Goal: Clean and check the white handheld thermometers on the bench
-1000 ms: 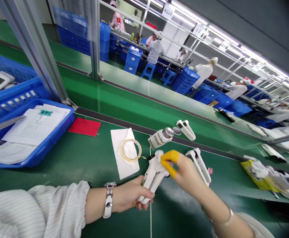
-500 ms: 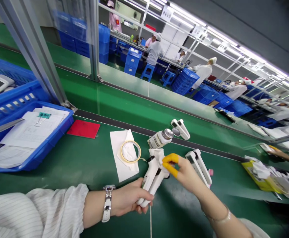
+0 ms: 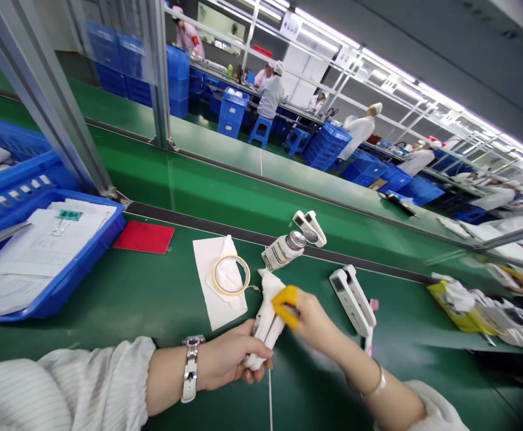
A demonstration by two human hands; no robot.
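Observation:
My left hand (image 3: 237,354) is closed around the lower end of a white plastic handheld device (image 3: 264,336), which has two long parts side by side. Yellow finger cots cover the thumb and fingertip of my right hand (image 3: 306,314). Those fingers pinch a white cloth (image 3: 270,285) against the device's upper end, which the cloth and fingers partly hide. Just beyond stands a tilted-looking bottle (image 3: 282,251) with a metal cap. A roll of tape (image 3: 216,281) lies on a white paper sheet (image 3: 205,257) to the left.
Similar white devices (image 3: 349,299) lie to the right, with more (image 3: 313,227) past the bottle. A red card (image 3: 143,237) and a blue tray (image 3: 115,224) of papers are at left. A metal post (image 3: 61,90) rises there. A yellow bin (image 3: 450,308) sits far right.
My right hand has moved slightly left and down along the device, bringing the cloth over its upper part. My left hand keeps its hold. The whole view has shifted a little.

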